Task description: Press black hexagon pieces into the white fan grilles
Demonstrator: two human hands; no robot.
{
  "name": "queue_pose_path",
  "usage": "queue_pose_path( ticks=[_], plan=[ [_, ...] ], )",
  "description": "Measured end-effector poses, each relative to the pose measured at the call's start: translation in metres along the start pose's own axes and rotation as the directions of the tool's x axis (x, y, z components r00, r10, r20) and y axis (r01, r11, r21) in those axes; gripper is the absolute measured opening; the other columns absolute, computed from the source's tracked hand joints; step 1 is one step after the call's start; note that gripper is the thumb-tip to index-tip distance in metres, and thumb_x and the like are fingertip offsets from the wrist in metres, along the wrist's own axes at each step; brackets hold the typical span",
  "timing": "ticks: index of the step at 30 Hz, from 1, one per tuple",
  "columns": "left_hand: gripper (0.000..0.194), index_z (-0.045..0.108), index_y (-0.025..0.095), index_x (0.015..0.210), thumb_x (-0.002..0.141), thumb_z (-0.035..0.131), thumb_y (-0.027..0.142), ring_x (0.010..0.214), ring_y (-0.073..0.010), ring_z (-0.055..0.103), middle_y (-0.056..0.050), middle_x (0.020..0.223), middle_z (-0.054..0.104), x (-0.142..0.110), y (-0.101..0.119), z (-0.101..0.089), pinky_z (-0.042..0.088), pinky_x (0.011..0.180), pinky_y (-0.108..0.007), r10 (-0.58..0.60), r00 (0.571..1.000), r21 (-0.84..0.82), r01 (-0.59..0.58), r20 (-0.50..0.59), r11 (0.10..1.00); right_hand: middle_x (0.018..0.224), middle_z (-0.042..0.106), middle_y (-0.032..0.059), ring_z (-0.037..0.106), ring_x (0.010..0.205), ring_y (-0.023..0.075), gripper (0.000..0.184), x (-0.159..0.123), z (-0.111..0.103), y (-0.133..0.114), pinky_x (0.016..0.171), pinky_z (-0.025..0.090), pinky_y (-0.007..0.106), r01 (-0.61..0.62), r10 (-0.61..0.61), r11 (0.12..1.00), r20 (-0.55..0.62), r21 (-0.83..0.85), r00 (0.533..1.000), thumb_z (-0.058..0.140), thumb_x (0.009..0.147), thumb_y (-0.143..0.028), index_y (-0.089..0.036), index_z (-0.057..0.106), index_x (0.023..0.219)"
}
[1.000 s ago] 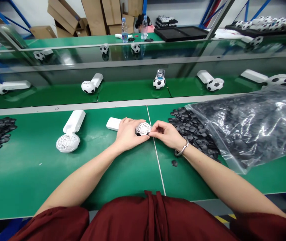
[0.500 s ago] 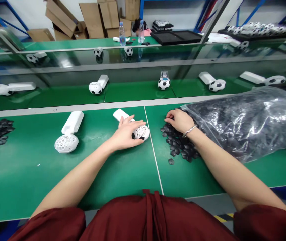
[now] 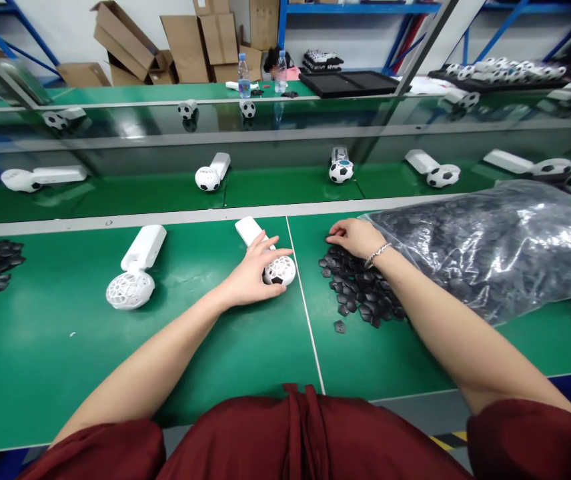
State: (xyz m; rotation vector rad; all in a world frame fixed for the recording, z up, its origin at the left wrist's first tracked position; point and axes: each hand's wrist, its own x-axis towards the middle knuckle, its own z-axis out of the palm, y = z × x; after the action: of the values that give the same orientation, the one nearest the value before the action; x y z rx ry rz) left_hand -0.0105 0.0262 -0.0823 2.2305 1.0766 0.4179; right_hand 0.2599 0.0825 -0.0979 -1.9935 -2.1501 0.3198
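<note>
The left hand (image 3: 254,275) is curled about the openwork, ball-shaped head of a white plastic device (image 3: 281,268), thumb on the near side and fingers spread over the far side; the grip is partly closed, with the head held within it. The device lies on the glossy green surface (image 3: 225,393), its long axis running from the head away and leftward to the oblong handle. The right hand (image 3: 358,238) is at the far-left edge of a heap of flat black pentagonal pieces (image 3: 365,290), fingertips drawn close together; whether a piece is held cannot be told. Principal relation: the head lies left of the right fingertips and slightly nearer the person, apart from them across a thin white line (image 3: 308,313). The right hand is nearer the heap.
</note>
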Motion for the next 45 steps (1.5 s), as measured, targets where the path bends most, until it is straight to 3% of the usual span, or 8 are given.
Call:
queue_pose_path(
  ticks=[10, 13, 17, 26, 30, 38, 42, 45],
  plan=[
    [0.068, 0.041, 0.022, 0.127, 0.066, 0.067, 0.032, 0.136, -0.0298, 0.0, -0.009, 0.147, 0.017, 0.001, -0.007, 0.0, 0.014, 0.108, -0.052, 0.055, 0.998, -0.013, -0.055, 0.012, 0.998, 0.072, 0.065, 0.0026, 0.059, 0.067, 0.0158, 0.008, -0.014, 0.004, -0.02, 0.064, 0.045, 0.028, 0.163, -0.16, 0.969, -0.029, 0.185, 0.987, 0.059, 0.073, -0.02, -0.018, 0.062, 0.08],
    [0.068, 0.042, 0.017, 0.126, 0.065, 0.068, 0.03, 0.135, -0.0313, -0.001, -0.012, 0.147, 0.014, -0.001, -0.005, 0.003, 0.013, 0.108, -0.052, 0.001, 0.999, -0.017, -0.001, -0.045, 1.0, 0.083, 0.067, 0.0034, 0.061, 0.075, 0.0162, 0.014, -0.035, 0.001, -0.037, 0.07, 0.047, 0.029, 0.245, -0.243, 0.891, -0.053, 0.383, 0.968, 0.055, 0.077, -0.024, -0.019, 0.065, 0.086],
    [0.065, 0.042, 0.018, 0.123, 0.064, 0.068, 0.025, 0.136, -0.0302, 0.001, -0.012, 0.146, 0.017, -0.001, -0.006, -0.002, 0.014, 0.108, -0.051, 0.053, 0.998, -0.06, -0.051, 0.023, 0.997, 0.08, 0.067, 0.0021, 0.06, 0.069, 0.0149, 0.014, -0.061, -0.001, -0.057, 0.065, 0.048, 0.027, 0.278, -0.287, 0.757, -0.081, 0.591, 0.955, 0.058, 0.076, -0.029, -0.02, 0.065, 0.085],
    [0.06, 0.043, 0.018, 0.12, 0.065, 0.067, 0.023, 0.136, -0.0296, -0.001, -0.012, 0.147, 0.016, 0.0, -0.003, 0.002, 0.014, 0.108, -0.051, 0.031, 1.0, -0.1, -0.031, 0.002, 0.995, 0.081, 0.065, 0.0025, 0.059, 0.077, 0.0153, 0.009, -0.067, 0.009, -0.072, 0.074, 0.046, 0.029, 0.491, -0.514, 0.678, -0.124, 0.547, 0.849, 0.059, 0.079, -0.027, -0.022, 0.067, 0.079],
    [0.056, 0.045, 0.017, 0.113, 0.066, 0.069, 0.038, 0.136, -0.0303, -0.001, -0.014, 0.146, 0.019, 0.001, -0.001, 0.013, 0.015, 0.107, -0.052, 0.001, 0.996, -0.12, -0.012, -0.088, 0.993, 0.078, 0.064, 0.0021, 0.058, 0.076, 0.0147, 0.008, -0.064, 0.015, -0.073, 0.073, 0.046, 0.029, 0.479, -0.505, 0.638, -0.143, 0.603, 0.851, 0.059, 0.078, -0.025, -0.021, 0.066, 0.078],
    [0.044, 0.044, 0.02, 0.106, 0.067, 0.065, 0.024, 0.135, -0.0293, 0.011, -0.011, 0.132, 0.042, 0.005, -0.004, 0.02, 0.012, 0.107, -0.055, 0.053, 0.987, -0.075, -0.066, -0.154, 0.995, 0.067, 0.055, -0.0007, 0.05, 0.063, 0.0118, 0.021, -0.056, 0.025, -0.079, 0.061, 0.043, 0.026, 0.317, -0.396, 0.6, -0.071, 0.734, 0.915, 0.066, 0.071, -0.035, -0.017, 0.056, 0.067],
    [0.043, 0.044, 0.02, 0.103, 0.065, 0.065, 0.02, 0.133, -0.0262, 0.02, -0.008, 0.118, 0.052, 0.006, -0.004, 0.018, 0.01, 0.11, -0.051, 0.097, 0.981, -0.084, -0.112, -0.169, 0.99, 0.065, 0.056, -0.0013, 0.05, 0.061, 0.0114, 0.022, -0.049, 0.019, -0.075, 0.058, 0.041, 0.025, 0.271, -0.392, 0.635, -0.001, 0.724, 0.92, 0.064, 0.071, -0.037, -0.017, 0.055, 0.067],
    [0.044, 0.045, 0.02, 0.104, 0.064, 0.064, 0.017, 0.135, -0.0269, 0.014, -0.007, 0.122, 0.05, 0.006, -0.004, 0.013, 0.014, 0.109, -0.05, 0.087, 0.989, -0.124, -0.102, -0.123, 0.987, 0.068, 0.059, 0.0005, 0.051, 0.063, 0.0124, 0.018, -0.045, 0.006, -0.055, 0.06, 0.041, 0.026, 0.265, -0.276, 0.742, -0.08, 0.615, 0.958, 0.059, 0.074, -0.034, -0.017, 0.058, 0.071]
  ],
)
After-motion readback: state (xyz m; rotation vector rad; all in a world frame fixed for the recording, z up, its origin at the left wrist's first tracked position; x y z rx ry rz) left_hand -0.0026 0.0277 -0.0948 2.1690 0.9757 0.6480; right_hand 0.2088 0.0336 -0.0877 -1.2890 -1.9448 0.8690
